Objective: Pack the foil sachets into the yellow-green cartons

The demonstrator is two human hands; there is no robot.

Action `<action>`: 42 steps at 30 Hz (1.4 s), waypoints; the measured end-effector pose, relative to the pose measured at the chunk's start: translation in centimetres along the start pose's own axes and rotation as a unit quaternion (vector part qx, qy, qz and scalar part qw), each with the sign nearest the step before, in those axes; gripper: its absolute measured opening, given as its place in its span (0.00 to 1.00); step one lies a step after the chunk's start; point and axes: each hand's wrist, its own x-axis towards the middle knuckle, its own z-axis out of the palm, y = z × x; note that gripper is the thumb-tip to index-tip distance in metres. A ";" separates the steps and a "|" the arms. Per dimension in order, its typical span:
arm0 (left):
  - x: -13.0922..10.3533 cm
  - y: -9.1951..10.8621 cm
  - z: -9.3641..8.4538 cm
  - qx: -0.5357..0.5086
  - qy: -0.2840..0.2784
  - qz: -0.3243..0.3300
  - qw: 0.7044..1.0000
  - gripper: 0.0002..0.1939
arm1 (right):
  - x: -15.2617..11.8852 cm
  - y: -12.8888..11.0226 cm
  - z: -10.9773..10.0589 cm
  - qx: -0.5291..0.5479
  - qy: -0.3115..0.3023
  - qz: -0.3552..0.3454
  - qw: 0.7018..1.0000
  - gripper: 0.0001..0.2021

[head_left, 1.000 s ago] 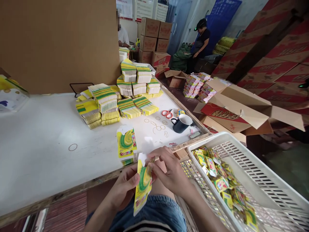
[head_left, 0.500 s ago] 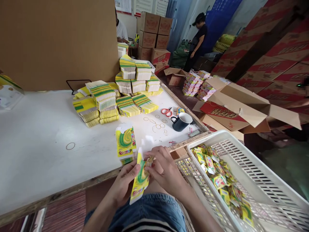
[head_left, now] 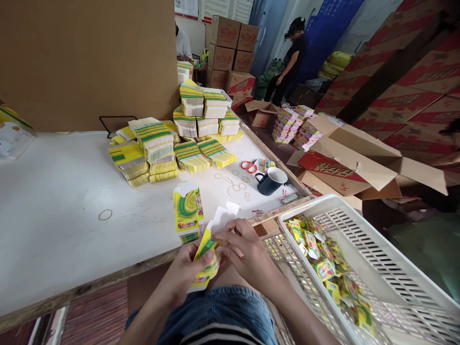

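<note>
Over my lap, my left hand (head_left: 185,270) grips a yellow and green carton (head_left: 204,249) by its left side, thumb on the printed face. My right hand (head_left: 242,247) pinches at the carton's right edge, its fingers bent together. White flaps stick up at the carton's upper end. Just beyond, near the table's front edge, lies a small pile of flat yellow cartons (head_left: 189,208). Further back stand stacked bundles of yellow and green cartons (head_left: 153,139). To the right, a white plastic basket (head_left: 359,239) holds many small filled packs (head_left: 325,249).
A dark mug (head_left: 270,181), red-handled scissors (head_left: 248,166) and several rubber bands (head_left: 235,188) lie on the white table (head_left: 72,211). An open cardboard box (head_left: 334,167) stands beyond the basket. A person (head_left: 291,62) in black stands at the back; another sits behind the cardboard panel (head_left: 86,62).
The carton in my hands has turned and its white flaps show more widely. My right fingers have closed in nearer its edge. The standing person in black has shifted posture.
</note>
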 end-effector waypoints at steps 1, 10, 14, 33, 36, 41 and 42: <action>0.1 -0.2 0.0 0.002 0.006 -0.004 1.000 0.18 | 0.0 0.0 0.1 0.001 0.008 -0.002 1.000 0.09; 0.1 -0.4 0.4 -0.062 0.022 -0.027 0.997 0.19 | -0.4 0.6 0.2 0.047 0.017 0.007 0.999 0.09; 0.7 -0.2 0.6 -0.085 0.046 -0.007 0.995 0.18 | -0.9 0.6 0.5 0.056 0.075 0.051 0.994 0.19; -0.2 0.3 0.7 0.145 0.040 0.170 0.974 0.40 | -2.7 1.3 1.2 0.342 0.062 0.203 0.916 0.26; -0.5 0.7 0.6 0.172 0.005 0.136 0.976 0.29 | -2.5 1.3 0.2 0.353 0.012 0.184 0.917 0.21; -0.4 1.1 0.3 0.191 -0.045 0.072 0.978 0.13 | -2.1 1.3 -1.4 0.298 -0.071 0.186 0.934 0.11; -0.4 1.1 0.3 0.192 -0.052 0.065 0.978 0.11 | -2.0 1.3 -1.5 0.278 -0.076 0.179 0.941 0.12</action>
